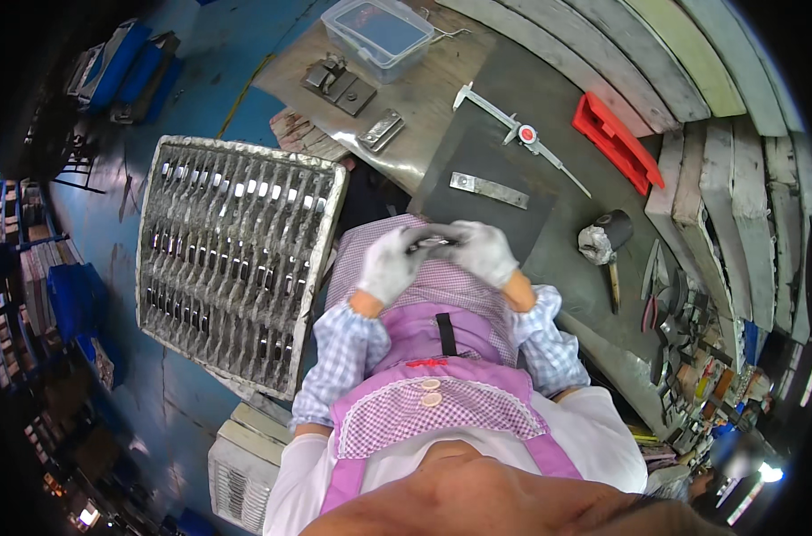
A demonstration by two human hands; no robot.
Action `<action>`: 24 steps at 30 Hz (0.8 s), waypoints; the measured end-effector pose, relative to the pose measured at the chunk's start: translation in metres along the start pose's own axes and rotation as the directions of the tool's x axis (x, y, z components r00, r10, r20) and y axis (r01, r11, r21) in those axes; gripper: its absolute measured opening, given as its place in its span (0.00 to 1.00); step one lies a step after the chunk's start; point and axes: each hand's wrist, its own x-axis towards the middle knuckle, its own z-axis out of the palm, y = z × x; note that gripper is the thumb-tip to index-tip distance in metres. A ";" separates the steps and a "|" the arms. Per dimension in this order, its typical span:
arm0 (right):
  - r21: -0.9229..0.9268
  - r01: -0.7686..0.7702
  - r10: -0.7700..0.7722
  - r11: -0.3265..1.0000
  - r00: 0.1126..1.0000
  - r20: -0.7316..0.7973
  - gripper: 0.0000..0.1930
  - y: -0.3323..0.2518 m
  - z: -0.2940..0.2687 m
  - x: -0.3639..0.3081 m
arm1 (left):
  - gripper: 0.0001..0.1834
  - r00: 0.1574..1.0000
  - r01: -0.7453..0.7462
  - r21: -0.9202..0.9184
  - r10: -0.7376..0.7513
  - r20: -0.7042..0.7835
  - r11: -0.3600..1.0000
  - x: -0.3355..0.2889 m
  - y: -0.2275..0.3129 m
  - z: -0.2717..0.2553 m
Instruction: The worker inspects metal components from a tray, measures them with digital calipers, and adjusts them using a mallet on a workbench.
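On the purple apron [504,393], nearest of all, a small red bit of writing [425,363] can be seen. Just past it, in front of the lap, a small shiny piece [434,239] is held up between both hands. Its left end is pinched by the left hand [391,266], and its right end is pinched by the right hand [484,254]. Both hands are covered by white gloves, and the fingers are curled in. The piece is blurred and partly hidden, so its full shape cannot be told.

It looks like metal, so it is probably hard and stiff, light enough for two hands, and not easily broken. It may be slippery if oil is on it. It is best gripped by its two ends, with sharp edges kept off the skin. No words can be made out on it.

Farther off, a flat metal strip [489,190] is laid on a dark mat [513,228]. Beyond that, a caliper [495,112] is seen; the marks on its round dial [528,135] are too small to be read.
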 end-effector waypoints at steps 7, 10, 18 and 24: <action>0.836 -0.314 0.732 0.450 0.666 -0.144 0.12 0.055 -0.033 -0.012 | 0.24 0.961 -0.018 0.005 0.019 -0.275 1.000 0.051 0.018 0.047; 0.772 -0.381 0.709 0.509 0.695 -0.124 0.11 0.058 -0.043 -0.011 | 0.25 0.952 -0.058 0.110 0.088 -0.293 0.992 0.060 0.019 0.051; 0.846 -0.170 0.667 0.506 0.698 -0.259 0.12 0.083 -0.028 -0.027 | 0.42 0.965 -0.187 0.391 0.243 -0.100 0.901 0.084 0.023 0.094; 0.242 -0.345 0.413 0.907 0.614 -0.672 0.12 0.115 0.007 -0.058 | 0.42 0.960 -0.154 0.451 0.242 -0.144 0.879 0.086 0.030 0.100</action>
